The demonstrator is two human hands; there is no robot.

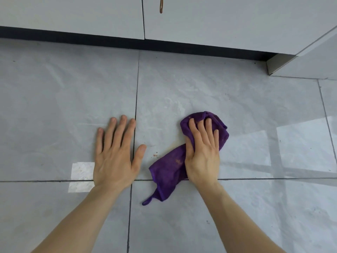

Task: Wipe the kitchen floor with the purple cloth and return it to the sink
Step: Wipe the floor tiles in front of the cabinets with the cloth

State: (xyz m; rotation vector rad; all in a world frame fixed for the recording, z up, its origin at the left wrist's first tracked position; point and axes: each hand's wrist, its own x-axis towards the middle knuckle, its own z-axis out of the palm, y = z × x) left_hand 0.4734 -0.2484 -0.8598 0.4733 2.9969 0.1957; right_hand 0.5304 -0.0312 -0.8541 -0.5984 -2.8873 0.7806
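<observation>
**Cloth pinned under right hand, mid-wipe**

Cloth (168,172) bunched on floor (255,110), pressed down by right hand (202,156). Palm flat on its middle, likely to load weight into the wipe. Fingers (200,130) curled over the far fold, lightly closed on the fabric, thumb tucked against the near side and mostly hidden. Loose tail trailing back toward the wrist, across a grout line (273,178), free of any grip. Left hand (114,157) spread flat on bare tile just beside, 5 digits splayed, holding nothing; probably bracing the crouch. Brown specks (155,155) on tile between the 2 hands, just off the cloth edge, not yet wiped. Cabinets (218,21) beyond; sink not visible, so return step judged not yet begun.
</observation>
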